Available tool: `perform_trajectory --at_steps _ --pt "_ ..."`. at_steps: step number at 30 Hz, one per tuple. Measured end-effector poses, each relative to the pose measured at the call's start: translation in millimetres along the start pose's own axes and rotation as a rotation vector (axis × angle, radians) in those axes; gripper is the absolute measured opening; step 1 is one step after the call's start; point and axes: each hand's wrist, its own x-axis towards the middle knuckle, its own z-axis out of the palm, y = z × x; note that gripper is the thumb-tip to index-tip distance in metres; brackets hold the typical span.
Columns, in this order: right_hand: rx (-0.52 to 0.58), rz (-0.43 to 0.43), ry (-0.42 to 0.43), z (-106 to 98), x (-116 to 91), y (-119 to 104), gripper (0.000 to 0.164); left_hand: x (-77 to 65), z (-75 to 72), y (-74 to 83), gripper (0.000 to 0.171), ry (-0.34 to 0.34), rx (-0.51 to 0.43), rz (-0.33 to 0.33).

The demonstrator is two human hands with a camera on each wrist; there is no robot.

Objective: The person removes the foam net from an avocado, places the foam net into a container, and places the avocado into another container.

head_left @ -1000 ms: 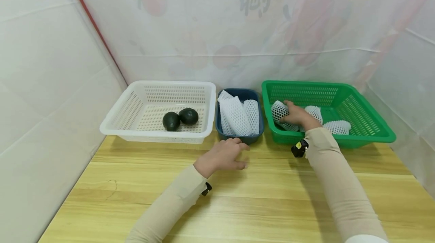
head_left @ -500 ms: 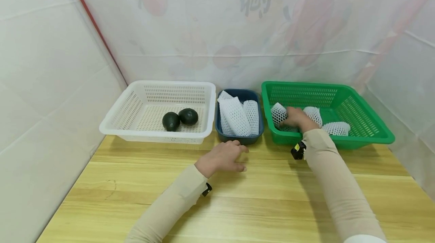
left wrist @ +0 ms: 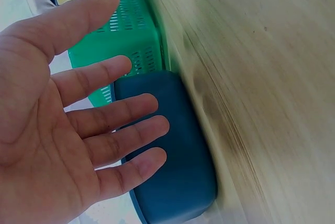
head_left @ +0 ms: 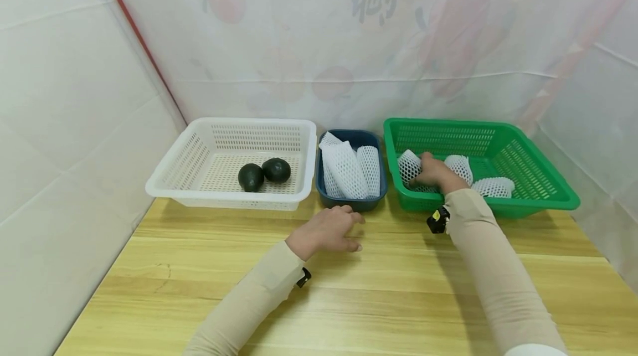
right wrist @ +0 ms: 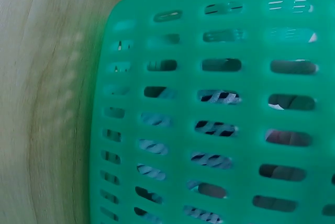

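My right hand (head_left: 438, 173) reaches down into the green basket (head_left: 545, 176) at its left end. Its fingers and thumb are around a dark avocado in a white foam net (head_left: 408, 165), partly hidden under the hand. In the right wrist view, the basket's slotted wall (right wrist: 251, 116) covers most of the hand and net. Two more netted fruits, one upright (head_left: 459, 168) and one on its side (head_left: 494, 187), lie to the hand's right. My left hand (head_left: 326, 230) hovers with spread fingers before the blue bin (left wrist: 178, 145), holding nothing.
White foam net sleeves (head_left: 345, 170) fill the blue bin between the two baskets. At left, a white basket (head_left: 169, 170) holds two bare avocados (head_left: 251, 178). All three containers stand along the back of the wooden table (head_left: 389, 300), against a sheeted wall.
My right hand has sunk slightly lower into the green basket with the netted avocado, whose visible part is smaller now. My left hand has hardly moved.
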Motion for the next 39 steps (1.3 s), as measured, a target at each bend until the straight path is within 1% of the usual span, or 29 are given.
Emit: perform_trajectory --at_steps 5,11,14,18,21,25,29,36,39 --pt "-0.032 -0.022 0.011 0.4 0.8 0.7 0.086 -0.1 -1.0 0.0 0.051 0.005 0.003 0.002" --pt "0.003 -0.038 -0.002 -0.7 -1.4 0.6 0.089 -1.5 -3.5 -0.8 0.052 0.004 0.003 -0.004" --pt "0.034 -0.041 0.025 -3.0 -3.3 0.8 0.087 -2.9 -7.5 -0.6 0.053 0.019 -0.001 0.001" --pt "0.067 -0.054 0.088 -9.1 -5.9 1.4 0.081 -6.0 -16.3 0.0 0.052 0.049 -0.002 0.014" --pt "0.071 -0.064 0.118 -14.6 -8.2 0.3 0.081 -10.1 -25.1 0.9 0.050 0.062 0.008 0.015" --pt "0.076 -0.085 0.154 -20.4 -10.4 -3.1 0.080 -15.2 -37.0 1.8 0.051 0.066 0.020 0.012" --pt "0.084 -0.113 0.172 -22.9 -12.5 -7.3 0.078 -17.1 -43.7 2.1 0.053 0.063 0.007 0.002" --pt "0.088 -0.117 0.186 -23.4 -16.0 -12.6 0.074 -16.4 -43.4 1.1 0.053 0.063 -0.004 -0.008" --pt "0.083 -0.129 0.185 -23.1 -18.1 -12.9 0.074 -18.3 -41.8 0.3 0.052 0.065 -0.029 -0.016"
